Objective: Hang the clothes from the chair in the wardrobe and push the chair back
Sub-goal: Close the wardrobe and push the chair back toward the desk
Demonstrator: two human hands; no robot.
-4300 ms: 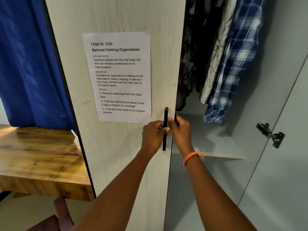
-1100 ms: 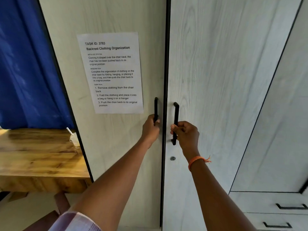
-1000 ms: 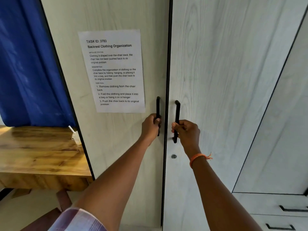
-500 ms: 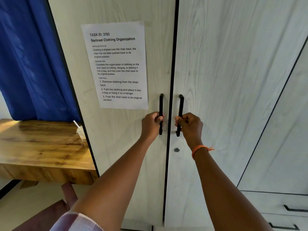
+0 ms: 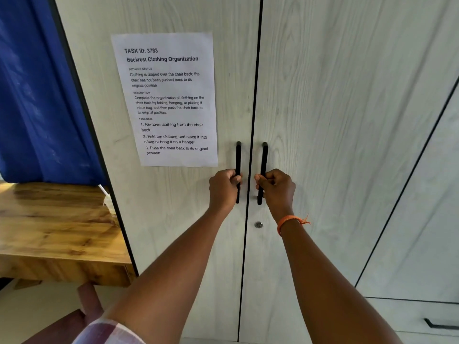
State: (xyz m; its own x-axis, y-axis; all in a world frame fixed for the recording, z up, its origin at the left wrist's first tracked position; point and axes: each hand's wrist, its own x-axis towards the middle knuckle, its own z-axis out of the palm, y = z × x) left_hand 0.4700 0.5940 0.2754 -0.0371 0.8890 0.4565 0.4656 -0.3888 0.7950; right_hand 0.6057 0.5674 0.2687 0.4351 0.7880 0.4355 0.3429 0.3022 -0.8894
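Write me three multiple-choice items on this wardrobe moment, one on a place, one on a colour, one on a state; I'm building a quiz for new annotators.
1. Where is the printed task sheet stuck?
A. on the left wardrobe door
B. on the right wardrobe door
C. on the wooden table

2. What colour is the curtain left of the wardrobe?
A. green
B. blue
C. white

3. How do the wardrobe doors stand?
A. both wide open
B. only the right one open
C. both closed

Answers:
1 A: the sheet lies on the left wardrobe door, beside the left handle.
2 B: the cloth above the wooden table is deep blue.
3 C: the left door and the right wardrobe door meet at one thin dark seam, while the left hand grips the left handle and the right hand grips the right handle.
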